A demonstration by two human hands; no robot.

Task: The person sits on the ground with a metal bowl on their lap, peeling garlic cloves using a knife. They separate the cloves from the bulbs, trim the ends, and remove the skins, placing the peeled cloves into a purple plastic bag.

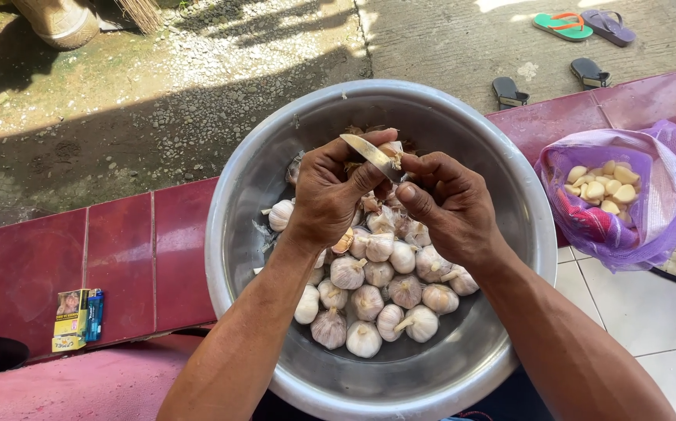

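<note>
Both hands meet above a big round metal bowl. My left hand pinches a piece of garlic at its fingertips. In my right hand is a small knife, whose blade slants up and left across the left fingers and touches the garlic. Below the hands, several whole white garlic bulbs lie heaped in the bowl's bottom, with bits of papery skin among them. The knife's handle is hidden inside the right fist.
A purple plastic bag holding peeled yellowish cloves sits at the right on a red tiled ledge. A small box and a blue lighter lie at the left. Sandals rest on the concrete beyond.
</note>
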